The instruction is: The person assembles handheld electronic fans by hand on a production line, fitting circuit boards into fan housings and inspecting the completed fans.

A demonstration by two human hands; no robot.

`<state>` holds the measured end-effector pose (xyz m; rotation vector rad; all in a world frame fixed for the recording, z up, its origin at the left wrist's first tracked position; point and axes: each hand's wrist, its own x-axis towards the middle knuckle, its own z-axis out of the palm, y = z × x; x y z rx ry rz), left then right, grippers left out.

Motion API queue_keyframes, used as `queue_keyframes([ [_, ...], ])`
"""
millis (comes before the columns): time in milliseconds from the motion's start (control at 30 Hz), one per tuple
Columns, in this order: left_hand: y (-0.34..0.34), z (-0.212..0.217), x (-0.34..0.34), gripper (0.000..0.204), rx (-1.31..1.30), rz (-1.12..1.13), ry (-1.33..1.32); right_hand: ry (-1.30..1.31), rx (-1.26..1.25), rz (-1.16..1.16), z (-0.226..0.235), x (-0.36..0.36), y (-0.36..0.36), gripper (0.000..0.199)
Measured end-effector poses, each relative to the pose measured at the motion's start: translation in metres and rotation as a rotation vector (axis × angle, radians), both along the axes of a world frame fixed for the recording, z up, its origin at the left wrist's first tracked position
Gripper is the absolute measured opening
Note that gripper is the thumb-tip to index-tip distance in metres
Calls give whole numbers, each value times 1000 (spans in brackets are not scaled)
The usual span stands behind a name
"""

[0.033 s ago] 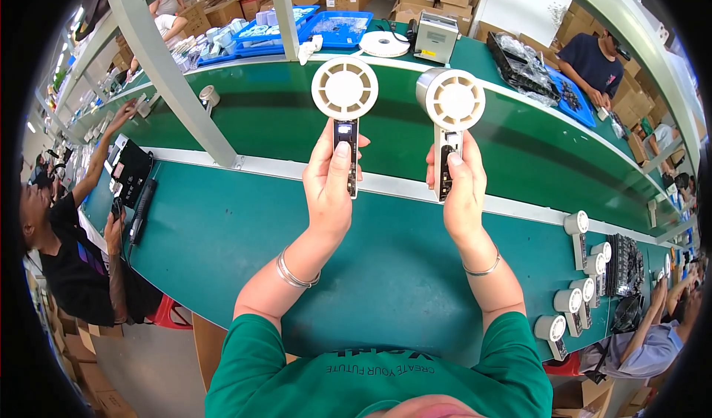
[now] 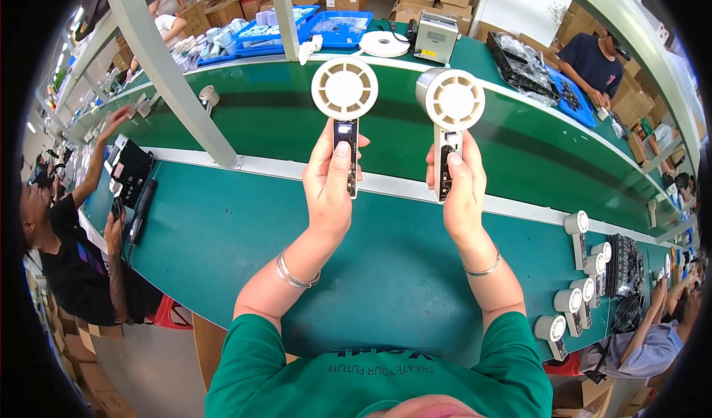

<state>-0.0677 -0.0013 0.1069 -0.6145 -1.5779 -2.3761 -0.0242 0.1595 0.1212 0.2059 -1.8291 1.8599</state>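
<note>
Two white handheld fans are held upright over the far edge of the green table [image 2: 371, 284]. My left hand [image 2: 327, 184] is closed round the handle of the left fan [image 2: 345, 89], thumb on the dark circuit board in its uncovered front. Similarly, my right hand [image 2: 465, 195] grips the right fan [image 2: 455, 102], its thumb also pressed to an exposed board. Both round grilles face me, and the right fan's head is turned a little so its side shows. The fingers behind the handles are partly hidden.
Several similar fans [image 2: 569, 300] lie at the table's right, beside a stack of black parts [image 2: 624, 266]. A grey metal post [image 2: 159, 69] rises at left. Beyond the green divider are blue trays [image 2: 337, 31] and a grey box-shaped device [image 2: 436, 37]. Co-workers sit at both sides.
My hands and both fans have stayed in place. At the left, a co-worker's raised hand has shifted slightly, its fingers now more spread beside a fan on the far side.
</note>
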Motion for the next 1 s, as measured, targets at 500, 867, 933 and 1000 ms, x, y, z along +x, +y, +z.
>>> queue_keyframes([
  [500,0,-2,0,48,11,-30,-2,10,-19,-7,-2,-2,0,38],
  [867,2,-4,-1,49,-3,-32,0,-15,-8,-28,-2,-3,0,37],
  [933,2,-3,0,49,-8,-20,-50,-16,-13,-27,-4,-6,0,37],
  [1000,2,-4,-1,49,-9,-30,-50,-15,-16,-29,-5,-7,-1,36],
])
